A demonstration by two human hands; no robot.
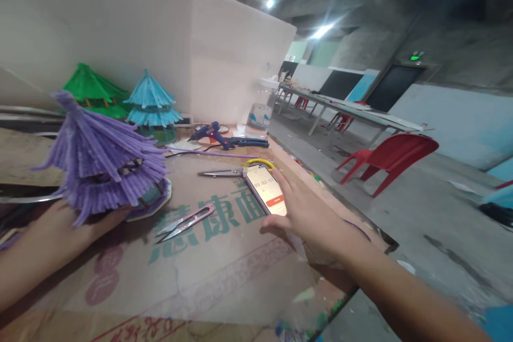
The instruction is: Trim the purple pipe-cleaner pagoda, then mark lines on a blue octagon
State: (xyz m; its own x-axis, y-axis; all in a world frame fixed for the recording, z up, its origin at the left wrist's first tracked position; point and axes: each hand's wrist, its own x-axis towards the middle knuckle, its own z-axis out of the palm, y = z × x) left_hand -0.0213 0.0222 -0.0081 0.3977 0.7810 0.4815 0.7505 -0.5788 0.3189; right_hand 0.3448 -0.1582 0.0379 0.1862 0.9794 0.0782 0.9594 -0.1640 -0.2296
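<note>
On the left, my left hand (94, 224) is around the lower part of a purple pavilion model (108, 155) with a two-tier roof of fuzzy pipe-cleaner strips; the roof hides most of its fingers. The model leans, and its pale base shows at the right. My right hand (298, 214) is closed about the right side and bottom of a phone (266, 189), whose lit screen shows a running-timer display. Scissors (222, 173) with a yellow handle lie partly under the phone. Pink-handled thread snips (186, 223) rest on the printed cardboard between my hands.
Behind stand a green pavilion model (90, 88) and a light-blue one (150, 99). A blue glue gun (212, 133), pliers (250, 142) and a clear plastic container (260, 115) sit at the back. Beyond the table edge are a red chair (395, 157) and a long table (344, 107).
</note>
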